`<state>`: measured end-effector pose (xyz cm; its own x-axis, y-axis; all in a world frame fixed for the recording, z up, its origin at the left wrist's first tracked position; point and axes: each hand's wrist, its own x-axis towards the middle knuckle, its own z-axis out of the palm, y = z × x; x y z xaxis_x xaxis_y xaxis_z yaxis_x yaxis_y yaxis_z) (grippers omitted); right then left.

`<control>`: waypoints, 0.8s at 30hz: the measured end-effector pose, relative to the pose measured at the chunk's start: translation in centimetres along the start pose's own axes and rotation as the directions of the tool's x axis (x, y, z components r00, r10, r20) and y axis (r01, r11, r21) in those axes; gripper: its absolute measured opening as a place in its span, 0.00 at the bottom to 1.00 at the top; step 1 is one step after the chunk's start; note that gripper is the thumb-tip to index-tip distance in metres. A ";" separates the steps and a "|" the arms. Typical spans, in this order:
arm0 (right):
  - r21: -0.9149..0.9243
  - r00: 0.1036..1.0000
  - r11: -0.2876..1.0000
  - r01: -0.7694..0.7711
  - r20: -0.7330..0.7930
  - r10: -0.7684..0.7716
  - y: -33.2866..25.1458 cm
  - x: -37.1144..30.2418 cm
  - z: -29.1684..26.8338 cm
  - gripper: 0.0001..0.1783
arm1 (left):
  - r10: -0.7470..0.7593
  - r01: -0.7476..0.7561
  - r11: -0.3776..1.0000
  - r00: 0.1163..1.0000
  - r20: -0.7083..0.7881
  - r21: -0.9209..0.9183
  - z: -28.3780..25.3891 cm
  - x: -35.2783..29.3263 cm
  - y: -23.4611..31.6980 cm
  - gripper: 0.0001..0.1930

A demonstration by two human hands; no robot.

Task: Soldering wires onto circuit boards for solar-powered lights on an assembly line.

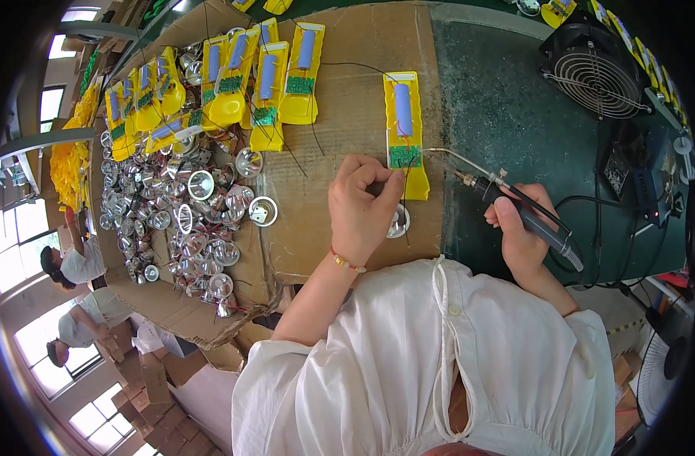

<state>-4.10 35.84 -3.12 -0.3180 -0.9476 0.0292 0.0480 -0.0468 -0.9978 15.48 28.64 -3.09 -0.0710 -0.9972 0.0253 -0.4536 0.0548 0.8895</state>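
My right hand (521,228) is wrapped round a soldering iron (518,209) with a thin curved metal feed tube clamped alongside. The tube's end reaches the green circuit board (405,157) in an open yellow plastic housing (417,186), and the iron's tip is just right of the housing. A blue-purple cylindrical battery (403,110) sits above the board. My left hand (363,201) is at the housing's lower left, thumb and forefinger pinched on what looks like a thin wire. Partly behind that hand lies a silver reflector cup (398,221).
A heap of silver reflector cups (199,228) fills the cardboard at left, with several filled yellow housings (268,91) above it. A round fan (597,80) stands at the far right of the green mat (507,99). Cables cross the right side. Two people work farther left.
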 end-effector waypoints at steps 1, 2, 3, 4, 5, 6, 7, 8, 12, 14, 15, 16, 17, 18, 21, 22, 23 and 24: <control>0.000 1.000 1.000 0.003 -0.002 -0.003 0.0 -0.1 -0.2 0.09 | 0.004 -0.004 1.000 1.000 -0.004 0.003 0.0 0.0 -0.1 0.05; -0.004 1.000 1.000 -0.006 0.006 0.006 0.1 -0.1 -0.3 0.09 | 0.008 -0.008 1.000 1.000 -0.008 0.005 0.1 0.0 -0.1 0.06; -0.006 1.000 1.000 -0.015 0.017 0.015 0.2 -0.2 -0.4 0.09 | 0.011 -0.011 1.000 1.000 -0.011 0.006 0.0 0.0 -0.2 0.06; -0.004 1.000 1.000 -0.012 0.018 0.012 0.3 -0.2 -0.5 0.09 | 0.026 -0.025 0.999 1.000 -0.010 0.037 0.0 -0.1 -0.2 0.06; 0.006 1.000 1.000 -0.022 0.012 0.022 0.4 -0.1 -0.5 0.09 | 0.040 -0.039 0.997 0.999 -0.010 0.069 -0.1 -0.1 -0.2 0.06; 0.015 0.999 0.999 -0.033 0.006 0.033 0.4 -0.1 -0.6 0.09 | 0.042 -0.041 0.997 0.999 -0.011 0.070 0.0 -0.1 -0.2 0.06; 0.016 0.999 0.999 -0.032 0.006 0.032 0.5 -0.1 -0.7 0.09 | 0.024 -0.023 0.998 1.000 -0.012 0.059 0.0 -0.1 -0.2 0.06; 0.034 0.999 0.998 -0.044 0.002 0.044 0.6 -0.1 -0.8 0.09 | 0.006 -0.005 0.999 1.000 -0.013 0.049 0.0 -0.1 -0.2 0.06; 0.057 0.998 0.997 -0.060 -0.015 0.061 0.8 0.2 -1.4 0.09 | -0.008 0.008 0.999 1.000 -0.012 0.054 0.1 0.1 0.0 0.06; 0.052 0.998 0.997 -0.063 -0.018 0.064 0.5 0.2 -1.6 0.09 | -0.070 0.070 0.998 0.998 0.004 0.004 0.0 0.0 0.1 0.06; 0.045 0.997 0.996 -0.076 -0.023 0.077 0.6 0.4 -1.8 0.09 | -0.071 0.071 0.998 0.997 0.005 0.005 0.0 0.1 0.1 0.06; 0.046 0.997 0.996 -0.076 -0.024 0.077 0.7 0.5 -2.1 0.09 | -0.098 0.095 0.992 0.995 -0.034 -0.085 -0.3 0.1 0.1 0.06; 0.035 0.998 0.998 -0.050 -0.035 0.051 0.8 0.7 -2.3 0.08 | -0.127 0.114 0.978 0.989 -0.069 -0.176 -0.5 0.2 0.1 0.06; 0.023 0.998 0.999 -0.025 -0.052 0.026 0.9 0.7 -2.5 0.08 | -0.180 0.161 0.970 0.979 -0.093 -0.182 -1.0 0.3 0.5 0.05; 0.039 0.991 0.997 -0.071 -0.110 0.075 1.0 1.1 -3.4 0.08 | -0.154 0.123 0.978 0.971 0.181 0.168 -1.8 1.2 0.1 0.07; 0.036 0.991 0.997 -0.074 -0.106 0.078 1.1 1.2 -3.5 0.08 | -0.139 0.107 0.980 0.972 0.189 0.169 -1.5 1.9 0.6 0.07; 0.033 0.991 0.997 -0.075 -0.106 0.078 1.2 1.4 -3.6 0.08 | -0.136 0.075 0.967 0.961 0.242 0.244 -0.9 3.1 1.5 0.07; 0.034 0.989 0.995 -0.093 -0.110 0.096 1.3 1.6 -3.7 0.08 | -0.132 0.035 0.949 0.946 0.295 0.312 -0.2 4.6 2.2 0.07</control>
<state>-8.06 35.48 -4.60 -0.4146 -0.9070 -0.0734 0.1095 0.0303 -0.9935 14.37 24.17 -0.94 -0.2697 -0.9356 -0.2278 -0.7104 0.0337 0.7030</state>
